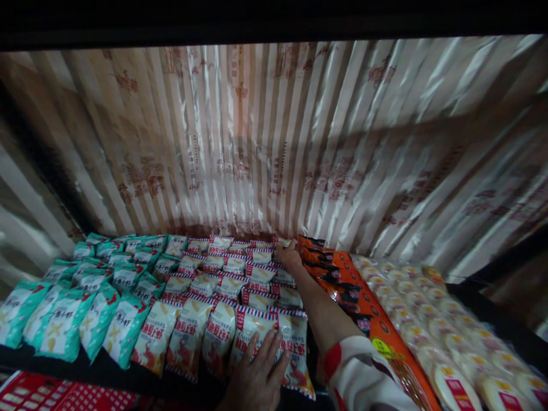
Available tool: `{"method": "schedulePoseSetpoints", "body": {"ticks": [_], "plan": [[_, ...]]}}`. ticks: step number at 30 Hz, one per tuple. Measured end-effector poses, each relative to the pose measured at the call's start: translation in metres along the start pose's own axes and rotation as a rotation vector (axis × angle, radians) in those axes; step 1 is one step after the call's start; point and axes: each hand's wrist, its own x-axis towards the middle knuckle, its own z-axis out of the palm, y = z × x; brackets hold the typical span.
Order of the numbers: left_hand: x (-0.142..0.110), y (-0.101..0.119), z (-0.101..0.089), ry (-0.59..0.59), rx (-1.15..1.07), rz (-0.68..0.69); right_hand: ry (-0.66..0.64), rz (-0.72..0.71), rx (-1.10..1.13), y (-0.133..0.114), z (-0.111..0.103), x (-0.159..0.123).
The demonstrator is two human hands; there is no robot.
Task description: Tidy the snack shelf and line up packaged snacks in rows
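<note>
My left hand (260, 368) lies with fingers spread against the front of a white snack bag (252, 328) with a red and blue striped edge, in the front row. My right hand (289, 254) reaches deep into the shelf, to the back end of the same white bags. Its thumb and fingers are around the top of a bag (283, 242) there, partly hidden by the hand. Rows of these white bags (216, 328) stand upright and lean on one another. Right beside my right forearm are orange packets (363, 297) with black labels.
Teal snack bags (64, 319) fill the left side of the shelf. Round, clear-wrapped packs (456, 388) stand in rows at the right. A striped, shiny sheet (257, 137) covers the back. A red basket (64, 394) is below at left; a dark beam (274, 23) runs overhead.
</note>
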Motion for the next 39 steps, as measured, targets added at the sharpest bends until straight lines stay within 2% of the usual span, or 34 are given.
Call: {"method": "schedulePoseSetpoints", "body": {"ticks": [3, 6, 11, 13, 15, 17, 20, 23, 26, 30, 34, 39], "plan": [[0.001, 0.000, -0.002, -0.022, 0.000, -0.002, 0.008, 0.056, -0.022, -0.009, -0.006, -0.004], [0.001, 0.000, -0.006, -0.072, -0.001, 0.005, 0.018, 0.040, -0.031, -0.019, -0.013, -0.010], [0.000, 0.003, -0.012, -0.124, -0.004, -0.010, 0.028, -0.133, -0.014, -0.030, -0.037, -0.026], [0.000, 0.003, -0.014, -0.128, -0.017, -0.021, 0.097, -0.265, 0.057, -0.026, -0.052, -0.036], [0.000, 0.004, -0.015, -0.122, -0.024, -0.031, 0.218, -0.375, 0.186, -0.016, -0.070, -0.051], [0.000, 0.004, -0.016, -0.116, -0.029, -0.035, 0.362, -0.414, 0.316, 0.001, -0.088, -0.070], [-0.001, 0.005, -0.016, -0.104, -0.045, -0.029, 0.577, -0.399, 0.456, 0.036, -0.112, -0.106], [-0.002, 0.005, -0.016, -0.100, -0.059, -0.031, 0.719, -0.352, 0.499, 0.075, -0.123, -0.144], [-0.002, 0.006, -0.017, -0.101, -0.059, -0.036, 0.748, -0.244, 0.515, 0.113, -0.114, -0.181], [-0.003, 0.006, -0.018, -0.116, -0.025, -0.014, 0.662, -0.062, 0.572, 0.147, -0.081, -0.221], [-0.005, 0.006, -0.016, -0.111, 0.006, 0.020, 0.527, 0.102, 0.674, 0.159, -0.046, -0.244], [-0.003, 0.008, -0.015, -0.084, 0.029, 0.062, 0.352, 0.270, 0.839, 0.164, -0.016, -0.247]]}}
